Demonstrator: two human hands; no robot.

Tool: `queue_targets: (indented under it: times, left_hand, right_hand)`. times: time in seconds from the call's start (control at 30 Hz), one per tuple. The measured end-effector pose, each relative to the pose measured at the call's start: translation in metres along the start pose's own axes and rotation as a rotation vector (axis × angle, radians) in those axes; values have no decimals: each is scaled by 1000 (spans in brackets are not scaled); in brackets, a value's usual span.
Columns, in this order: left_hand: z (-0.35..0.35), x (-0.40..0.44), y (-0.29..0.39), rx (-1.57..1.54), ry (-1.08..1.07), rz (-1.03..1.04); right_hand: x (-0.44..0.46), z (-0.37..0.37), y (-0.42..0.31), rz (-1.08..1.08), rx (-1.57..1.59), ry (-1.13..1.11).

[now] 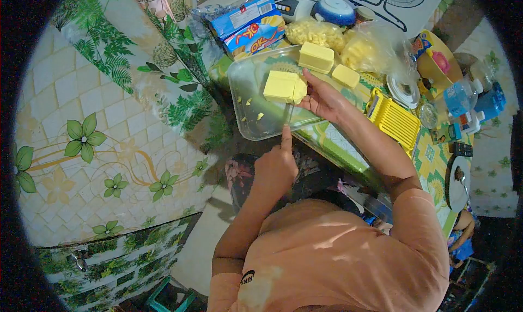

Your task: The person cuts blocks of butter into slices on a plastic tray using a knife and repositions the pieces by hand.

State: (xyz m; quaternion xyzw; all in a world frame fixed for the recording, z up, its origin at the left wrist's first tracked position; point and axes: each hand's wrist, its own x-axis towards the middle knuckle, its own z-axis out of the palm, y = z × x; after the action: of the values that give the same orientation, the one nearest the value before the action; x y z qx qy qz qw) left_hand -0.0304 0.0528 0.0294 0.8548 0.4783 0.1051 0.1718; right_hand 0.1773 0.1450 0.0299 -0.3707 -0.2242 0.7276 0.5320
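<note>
Gripping a knife (289, 114), the left hand (276, 164) extends its forefinger. The right hand (324, 98) pinches the yellow block (279, 87) in the tray (251, 129).

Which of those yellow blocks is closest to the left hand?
The wide block in the clear tray, beside the crumbs; the other blocks sit farther from the left hand, nearer the plastic bags.

Blue bowl (334, 10), black remote (462, 150), spoon (463, 184) on white plate (456, 199), leafy curtain (101, 40)

Right fingers (315, 81) on yellow block (279, 89), clear tray (253, 126)
</note>
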Motion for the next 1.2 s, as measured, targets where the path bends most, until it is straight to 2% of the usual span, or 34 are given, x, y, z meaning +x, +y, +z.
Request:
queue_targets:
  times: [0.13, 0.57, 0.73, 0.83, 1.03, 1.13, 1.2]
  left_hand:
    - [-9, 2, 3, -11, -52, -30]
    - [-5, 1, 7, 122, 24, -13]
    - [-9, 1, 11, 53, 63, -48]
    - [1, 2, 4, -130, 149, -29]
    - [4, 5, -3, -310, 140, -50]
    - [6, 7, -4, -331, 167, -14]
    - [-2, 4, 9, -104, 147, -29]
  right_hand:
    - [4, -6, 2, 11, 14, -24]
    - [5, -3, -1, 1, -4, -6]
    - [0, -8, -13, 30, -165, 24]
    - [0, -15, -20, 58, -299, 61]
    - [6, -25, -22, 43, -502, 107]
    - [6, -27, -24, 44, -525, 109]
    - [7, -27, -23, 24, -524, 121]
